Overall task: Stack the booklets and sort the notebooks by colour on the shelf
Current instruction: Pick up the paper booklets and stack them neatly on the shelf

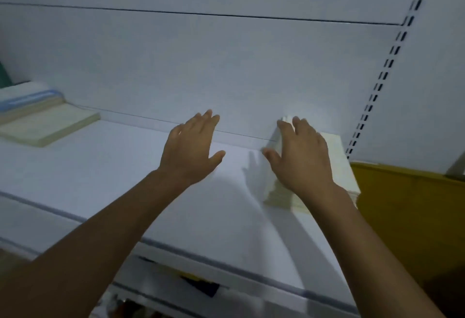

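A yellow container (407,204) sits at the right, below a slotted upright (385,76) edging the white back panel (201,66).

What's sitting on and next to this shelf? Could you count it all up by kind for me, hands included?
Cream booklet stacks: 2, the left stack and the right stack
Blue-edged pile: 1, its layers too blurred to separate
Yellow bin: 1
Hands: 2, the left hand and the right hand
Total: 6

White shelf (125,166) with a grey front edge. Right booklets (344,166) cream; left booklets (47,129) pale yellow-green; notebook (32,98) blue. Bin (407,204) yellow. Upright (385,73) white, black slots.
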The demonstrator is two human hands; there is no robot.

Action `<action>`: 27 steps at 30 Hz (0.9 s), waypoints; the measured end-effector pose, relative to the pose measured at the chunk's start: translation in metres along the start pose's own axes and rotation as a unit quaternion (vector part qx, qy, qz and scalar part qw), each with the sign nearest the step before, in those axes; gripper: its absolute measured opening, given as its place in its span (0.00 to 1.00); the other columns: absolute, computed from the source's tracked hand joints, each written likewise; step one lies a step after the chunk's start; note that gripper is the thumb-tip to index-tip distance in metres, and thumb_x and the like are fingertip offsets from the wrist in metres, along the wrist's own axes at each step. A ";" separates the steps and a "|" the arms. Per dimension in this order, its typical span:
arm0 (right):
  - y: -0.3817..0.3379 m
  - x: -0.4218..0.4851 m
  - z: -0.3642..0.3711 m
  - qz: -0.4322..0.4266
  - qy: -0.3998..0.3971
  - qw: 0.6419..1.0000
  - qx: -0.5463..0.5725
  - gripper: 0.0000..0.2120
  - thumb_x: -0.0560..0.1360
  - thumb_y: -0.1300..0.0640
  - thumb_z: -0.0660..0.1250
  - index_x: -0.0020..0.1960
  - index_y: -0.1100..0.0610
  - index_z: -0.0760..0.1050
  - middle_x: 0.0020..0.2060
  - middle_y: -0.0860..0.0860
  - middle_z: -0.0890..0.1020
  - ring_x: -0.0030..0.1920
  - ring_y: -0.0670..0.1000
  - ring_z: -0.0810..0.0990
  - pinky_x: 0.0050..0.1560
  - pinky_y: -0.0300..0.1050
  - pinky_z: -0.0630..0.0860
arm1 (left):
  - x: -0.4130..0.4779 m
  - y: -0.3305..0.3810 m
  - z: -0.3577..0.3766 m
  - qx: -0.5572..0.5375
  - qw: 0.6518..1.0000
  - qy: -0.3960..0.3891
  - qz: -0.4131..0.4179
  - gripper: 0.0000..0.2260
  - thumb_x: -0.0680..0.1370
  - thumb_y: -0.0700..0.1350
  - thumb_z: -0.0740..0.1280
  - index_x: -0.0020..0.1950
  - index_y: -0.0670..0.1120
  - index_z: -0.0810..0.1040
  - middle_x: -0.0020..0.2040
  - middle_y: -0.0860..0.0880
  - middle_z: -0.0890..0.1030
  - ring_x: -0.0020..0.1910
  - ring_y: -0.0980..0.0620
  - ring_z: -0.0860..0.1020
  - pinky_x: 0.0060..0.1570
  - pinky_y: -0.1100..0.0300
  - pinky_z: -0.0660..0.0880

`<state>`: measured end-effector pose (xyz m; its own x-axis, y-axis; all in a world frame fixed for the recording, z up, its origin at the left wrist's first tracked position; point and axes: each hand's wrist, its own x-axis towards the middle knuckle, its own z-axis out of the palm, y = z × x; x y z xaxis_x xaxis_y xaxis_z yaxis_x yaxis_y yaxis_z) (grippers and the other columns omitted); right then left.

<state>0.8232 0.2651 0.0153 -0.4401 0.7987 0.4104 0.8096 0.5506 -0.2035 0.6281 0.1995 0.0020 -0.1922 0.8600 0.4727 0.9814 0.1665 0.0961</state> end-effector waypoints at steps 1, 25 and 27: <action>-0.021 -0.003 0.001 -0.026 0.007 0.999 -0.024 0.30 0.79 0.45 0.60 0.76 0.55 0.55 0.76 0.58 0.56 0.76 0.57 0.51 0.74 0.55 0.52 | -0.013 -0.018 -0.011 0.040 0.999 0.002 0.005 0.32 0.78 0.57 0.61 0.77 0.49 0.53 0.78 0.50 0.53 0.77 0.51 0.52 0.72 0.52 0.52; -0.442 -0.048 0.158 -0.244 -0.093 0.960 0.100 0.32 0.79 0.42 0.58 0.76 0.57 0.56 0.77 0.56 0.55 0.76 0.55 0.52 0.74 0.49 0.49 | -0.246 -0.388 -0.123 0.119 0.976 0.002 -0.180 0.32 0.79 0.59 0.57 0.78 0.45 0.51 0.78 0.49 0.51 0.77 0.51 0.48 0.73 0.52 0.48; -0.459 -0.020 0.171 -0.227 -0.098 0.963 0.107 0.33 0.79 0.42 0.58 0.77 0.58 0.54 0.77 0.56 0.54 0.77 0.55 0.51 0.74 0.48 0.49 | -0.233 -0.423 -0.127 0.116 0.977 0.012 -0.180 0.32 0.79 0.58 0.57 0.78 0.45 0.51 0.78 0.49 0.51 0.77 0.51 0.48 0.73 0.52 0.47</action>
<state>0.3942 0.0381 -0.0513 -0.8117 0.4833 0.3281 0.4275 0.8742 -0.2302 0.2570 -0.1328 -0.0375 -0.5219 0.7149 0.4653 0.8242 0.5631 0.0592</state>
